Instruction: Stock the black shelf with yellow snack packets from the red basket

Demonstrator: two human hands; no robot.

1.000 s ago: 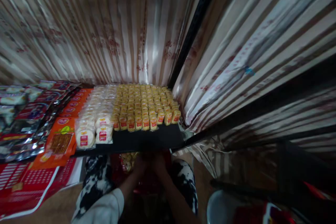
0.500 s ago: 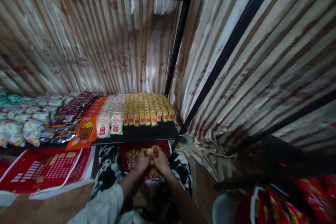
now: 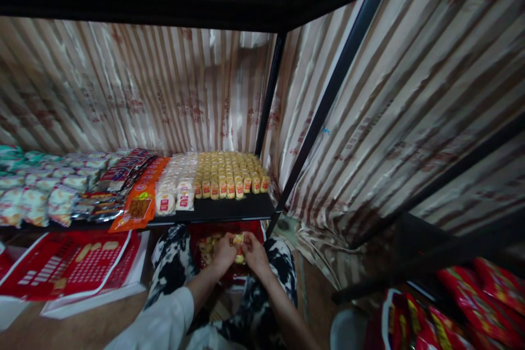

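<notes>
Striped curtains hung behind the black shelf. From where I stood, one small yellow pack was in front of the shelf's edge, above a red container between the person's knees. Fingers of the left hand pinched one side of it, and those of the right hand the other. On the shelf stood rows of similar packs, then white packs and orange packets leftward.
</notes>
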